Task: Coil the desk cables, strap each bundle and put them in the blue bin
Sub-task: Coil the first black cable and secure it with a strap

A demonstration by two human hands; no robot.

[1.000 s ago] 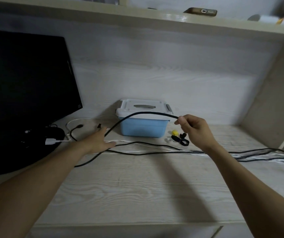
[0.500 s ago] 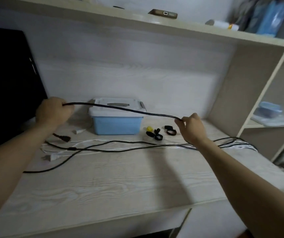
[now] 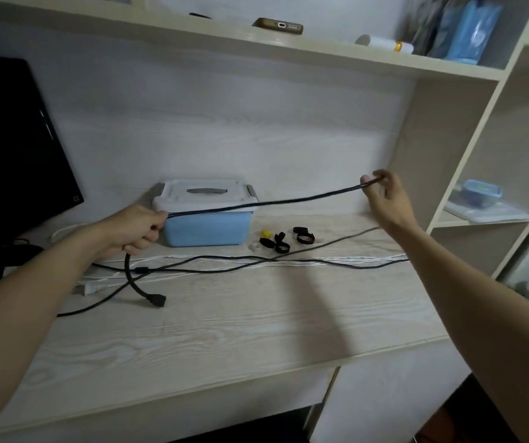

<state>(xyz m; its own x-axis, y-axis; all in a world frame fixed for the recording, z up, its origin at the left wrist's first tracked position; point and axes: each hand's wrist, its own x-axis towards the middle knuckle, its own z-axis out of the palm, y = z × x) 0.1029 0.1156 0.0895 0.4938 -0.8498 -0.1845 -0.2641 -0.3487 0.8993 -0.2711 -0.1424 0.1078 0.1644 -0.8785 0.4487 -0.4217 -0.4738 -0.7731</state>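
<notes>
Black cable (image 3: 266, 203) stretched taut above tabletop (image 3: 224, 330), in front of blue bin (image 3: 207, 230). Left hand (image 3: 135, 228) grip curled round it near plug end (image 3: 156, 301), which hangs to tabletop; right hand (image 3: 384, 195) grip pinching it further along. Probably light, flexible, springy. Best looped from plug end, hand to hand. Straps (image 3: 287, 241) beside bin.

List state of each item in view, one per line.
left hand: grips black cable
right hand: pinches black cable
black cable: stretched between hands, uncoiled
blue bin: lid closed
straps: loose on desk
white cable: uncoiled on desk
monitor: screen dark
</notes>
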